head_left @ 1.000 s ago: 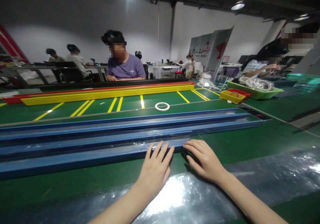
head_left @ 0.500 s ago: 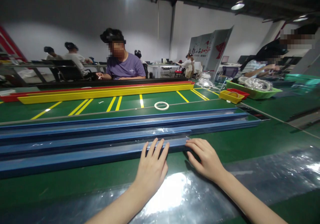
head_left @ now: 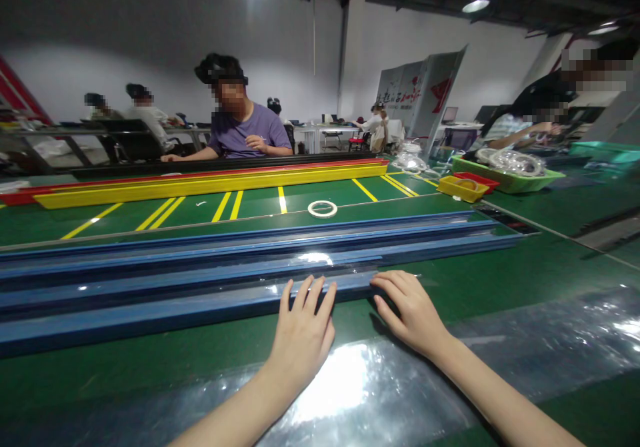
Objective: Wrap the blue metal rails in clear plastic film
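The nearest blue channel strip (head_left: 150, 312) lies along the table, with clear plastic film (head_left: 313, 258) over its right part. My left hand (head_left: 303, 327) rests spread on this strip, fingertips on its top edge. At the strip's right end, the fingertips of my right hand (head_left: 411, 310) touch it from above. The thumb of that hand stands apart from its fingers, with a gap between, and a bit of film sticks out past the knuckles. Two more blue strips (head_left: 440, 247) lie behind, roughly parallel. Under my wrists a wide sheet of clear film (head_left: 395, 394) lies flat.
A white tape roll (head_left: 323, 208) lies beyond the blue strips. Farther back are yellow (head_left: 210, 183) and red strips, with a person (head_left: 255, 130) seated behind them. At right stand small yellow (head_left: 460, 189) and red trays and a green basket (head_left: 540, 182) of wrapped rolls.
Both my hands keep almost the same place on the strip. The right part of the farther blue strips has shifted slightly. The person across has raised one hand to the chest and stretched the other arm out.
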Action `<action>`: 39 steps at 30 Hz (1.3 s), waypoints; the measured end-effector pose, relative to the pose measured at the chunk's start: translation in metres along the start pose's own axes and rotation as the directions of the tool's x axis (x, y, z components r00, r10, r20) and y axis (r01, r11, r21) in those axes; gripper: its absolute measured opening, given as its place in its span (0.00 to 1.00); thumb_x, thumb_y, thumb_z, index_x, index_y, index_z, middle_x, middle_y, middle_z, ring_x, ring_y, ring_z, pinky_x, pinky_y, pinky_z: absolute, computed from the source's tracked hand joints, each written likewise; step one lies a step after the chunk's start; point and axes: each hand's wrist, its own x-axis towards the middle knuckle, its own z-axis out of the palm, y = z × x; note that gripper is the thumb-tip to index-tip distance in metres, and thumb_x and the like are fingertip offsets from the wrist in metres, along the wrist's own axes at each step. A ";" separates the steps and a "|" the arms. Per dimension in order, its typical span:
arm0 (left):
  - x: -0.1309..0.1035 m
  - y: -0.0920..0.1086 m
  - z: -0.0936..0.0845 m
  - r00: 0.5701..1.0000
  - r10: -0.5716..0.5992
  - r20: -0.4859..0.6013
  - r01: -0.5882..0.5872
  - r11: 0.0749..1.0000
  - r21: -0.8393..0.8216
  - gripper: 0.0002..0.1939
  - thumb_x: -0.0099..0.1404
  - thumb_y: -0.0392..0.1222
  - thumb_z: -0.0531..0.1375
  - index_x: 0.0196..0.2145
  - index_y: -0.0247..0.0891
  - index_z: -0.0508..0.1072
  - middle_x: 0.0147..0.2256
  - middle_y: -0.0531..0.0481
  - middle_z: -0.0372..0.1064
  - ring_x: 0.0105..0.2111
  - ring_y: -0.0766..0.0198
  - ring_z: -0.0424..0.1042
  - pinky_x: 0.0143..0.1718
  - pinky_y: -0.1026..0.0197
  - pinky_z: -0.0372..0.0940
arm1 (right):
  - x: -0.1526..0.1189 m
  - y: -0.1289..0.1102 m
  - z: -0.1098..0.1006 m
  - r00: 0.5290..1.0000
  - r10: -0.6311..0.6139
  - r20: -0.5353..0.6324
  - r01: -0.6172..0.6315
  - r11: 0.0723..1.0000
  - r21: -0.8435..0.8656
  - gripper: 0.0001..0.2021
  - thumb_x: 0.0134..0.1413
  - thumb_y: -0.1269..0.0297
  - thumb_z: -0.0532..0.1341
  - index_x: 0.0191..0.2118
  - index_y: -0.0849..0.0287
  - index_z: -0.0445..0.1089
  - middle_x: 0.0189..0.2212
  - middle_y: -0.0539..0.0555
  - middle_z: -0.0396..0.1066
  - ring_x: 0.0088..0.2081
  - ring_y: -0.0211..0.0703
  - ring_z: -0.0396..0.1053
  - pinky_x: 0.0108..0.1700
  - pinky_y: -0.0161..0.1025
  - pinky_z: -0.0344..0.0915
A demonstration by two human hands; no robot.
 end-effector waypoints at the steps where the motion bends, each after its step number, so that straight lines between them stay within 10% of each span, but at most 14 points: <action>1: 0.000 -0.001 0.001 0.999 0.037 0.005 -0.037 0.999 -0.009 0.22 0.60 0.41 0.51 0.52 0.40 0.60 0.51 0.46 0.60 0.53 0.55 0.55 0.54 0.47 0.44 | 0.000 -0.001 0.000 0.998 -0.053 0.038 0.052 0.998 0.028 0.13 0.52 0.67 0.51 0.44 0.60 0.63 0.40 0.58 0.68 0.43 0.45 0.63 0.43 0.45 0.60; 6: 0.000 -0.003 0.003 0.988 0.145 0.052 -0.144 0.989 -0.031 0.23 0.60 0.41 0.50 0.54 0.40 0.57 0.53 0.48 0.58 0.54 0.57 0.53 0.55 0.51 0.44 | -0.002 -0.003 0.001 0.979 -0.189 0.081 0.182 0.979 0.087 0.18 0.52 0.68 0.52 0.50 0.63 0.58 0.46 0.60 0.65 0.49 0.44 0.60 0.48 0.43 0.59; 12: 0.000 0.000 0.002 0.998 0.056 0.026 -0.056 0.998 0.011 0.21 0.60 0.40 0.50 0.52 0.39 0.60 0.49 0.46 0.62 0.51 0.56 0.57 0.54 0.49 0.45 | -0.002 0.002 0.000 0.996 -0.008 -0.091 0.005 1.000 -0.028 0.09 0.52 0.70 0.51 0.40 0.61 0.64 0.36 0.58 0.69 0.39 0.44 0.64 0.40 0.45 0.61; 20: -0.001 -0.002 0.003 0.987 0.148 0.064 -0.148 0.989 -0.007 0.24 0.61 0.43 0.50 0.56 0.41 0.54 0.55 0.49 0.54 0.56 0.57 0.50 0.55 0.50 0.43 | 0.000 -0.003 -0.002 0.979 -0.186 0.082 0.186 0.982 0.012 0.13 0.52 0.66 0.52 0.44 0.61 0.63 0.42 0.59 0.67 0.44 0.45 0.62 0.45 0.45 0.61; 27: 0.000 -0.001 0.002 0.999 0.042 0.025 -0.043 0.999 0.033 0.22 0.60 0.41 0.51 0.53 0.41 0.60 0.51 0.48 0.61 0.53 0.56 0.56 0.53 0.50 0.47 | -0.001 -0.002 0.001 0.989 -0.040 -0.139 0.029 0.996 -0.084 0.10 0.50 0.71 0.53 0.40 0.61 0.64 0.36 0.57 0.70 0.39 0.45 0.65 0.41 0.44 0.61; 39: 0.001 -0.001 0.001 1.000 -0.004 0.014 0.003 0.999 0.033 0.22 0.59 0.40 0.50 0.52 0.38 0.61 0.51 0.45 0.60 0.53 0.54 0.56 0.52 0.49 0.48 | 0.002 0.007 -0.003 0.998 -0.062 -0.009 0.060 0.989 -0.132 0.10 0.51 0.70 0.52 0.40 0.62 0.65 0.37 0.56 0.70 0.39 0.43 0.65 0.43 0.42 0.58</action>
